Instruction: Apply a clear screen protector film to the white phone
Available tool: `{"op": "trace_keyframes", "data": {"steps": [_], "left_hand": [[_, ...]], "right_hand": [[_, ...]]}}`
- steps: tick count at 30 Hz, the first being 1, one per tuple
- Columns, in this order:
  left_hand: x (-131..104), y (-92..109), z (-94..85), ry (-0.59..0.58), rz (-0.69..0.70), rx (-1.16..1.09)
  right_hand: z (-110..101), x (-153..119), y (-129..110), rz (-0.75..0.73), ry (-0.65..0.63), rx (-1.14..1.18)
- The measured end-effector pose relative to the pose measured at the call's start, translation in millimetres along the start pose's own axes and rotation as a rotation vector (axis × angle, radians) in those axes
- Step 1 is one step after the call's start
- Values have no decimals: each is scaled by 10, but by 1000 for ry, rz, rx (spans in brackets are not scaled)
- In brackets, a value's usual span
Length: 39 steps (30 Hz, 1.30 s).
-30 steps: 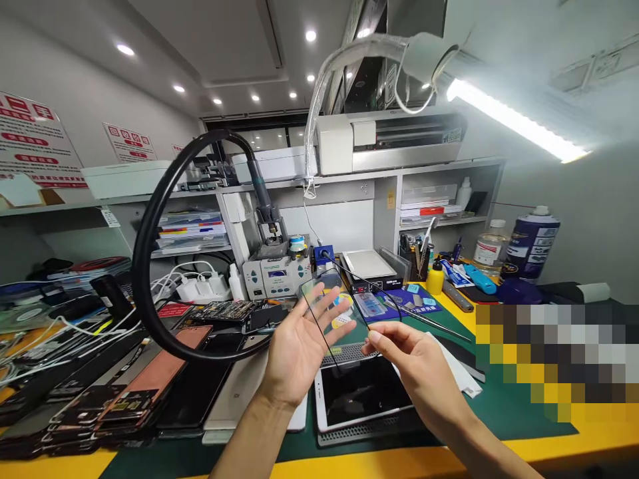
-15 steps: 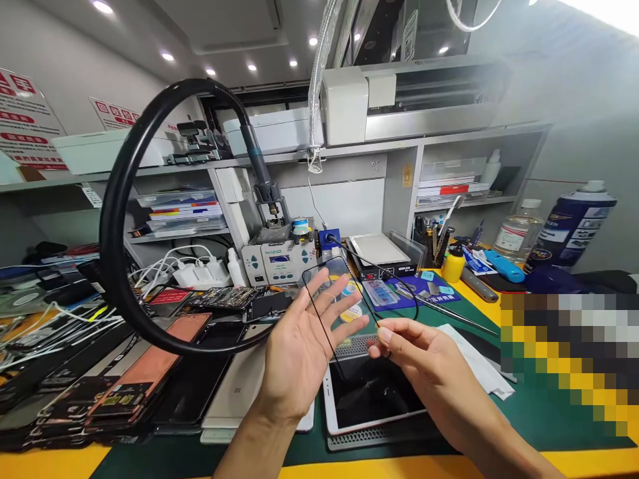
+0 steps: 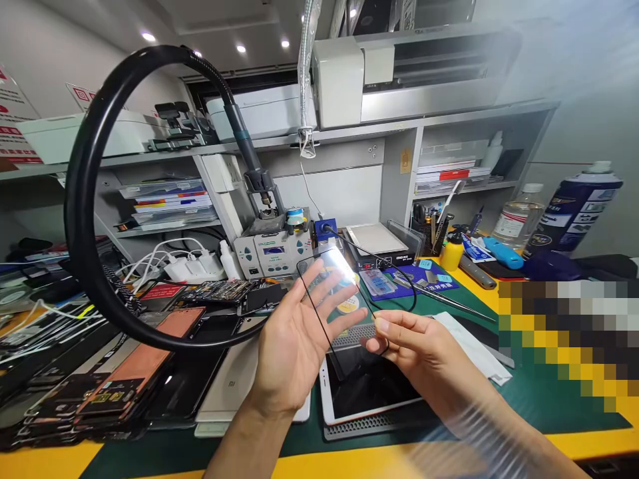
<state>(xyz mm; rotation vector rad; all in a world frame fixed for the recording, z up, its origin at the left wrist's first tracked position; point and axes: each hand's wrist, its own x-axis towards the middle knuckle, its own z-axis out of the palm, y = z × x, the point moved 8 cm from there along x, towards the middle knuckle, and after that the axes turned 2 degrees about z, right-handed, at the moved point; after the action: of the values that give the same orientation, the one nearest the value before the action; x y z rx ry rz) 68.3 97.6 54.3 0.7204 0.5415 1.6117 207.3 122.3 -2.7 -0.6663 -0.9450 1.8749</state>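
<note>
A clear glass panel with a thin black border (image 3: 342,265) is held up tilted, a bright glare near its top edge. It looks like a screen protector or cover glass. My right hand (image 3: 417,346) pinches its right edge between thumb and fingers. My left hand (image 3: 294,339) is open behind the panel, palm up and fingers spread; they show through the glass. I cannot tell whether they touch it. Below both hands lies a white-framed tablet with a dark screen (image 3: 372,392), resting on a grey perforated pad (image 3: 359,426).
A thick black hose (image 3: 80,166) loops at left before the rework station (image 3: 272,256). Stacked phone parts (image 3: 124,372) and a gold tablet back (image 3: 227,379) lie left. Tweezers (image 3: 454,299), a white wipe (image 3: 472,346), a yellow bottle (image 3: 452,253) and a spray can (image 3: 579,209) are at right.
The view has shifted slightly. A bright reflection now shows on the upper part of the glass panel. Both hands keep nearly the same pose.
</note>
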Motion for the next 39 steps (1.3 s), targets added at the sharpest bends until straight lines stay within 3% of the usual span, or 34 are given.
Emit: {"op": "trace_keyframes", "data": {"steps": [14, 26, 32, 39], "left_hand": [[9, 8, -26, 5, 48, 11], [53, 43, -192, 130, 94, 81], [35, 82, -174, 174, 120, 121], [-6, 82, -162, 181, 97, 164]], "right_hand": [[94, -76, -28, 78, -61, 67], [90, -132, -138, -94, -26, -173], [51, -197, -483, -312, 15, -240], [143, -395, -833, -422, 87, -174]]}}
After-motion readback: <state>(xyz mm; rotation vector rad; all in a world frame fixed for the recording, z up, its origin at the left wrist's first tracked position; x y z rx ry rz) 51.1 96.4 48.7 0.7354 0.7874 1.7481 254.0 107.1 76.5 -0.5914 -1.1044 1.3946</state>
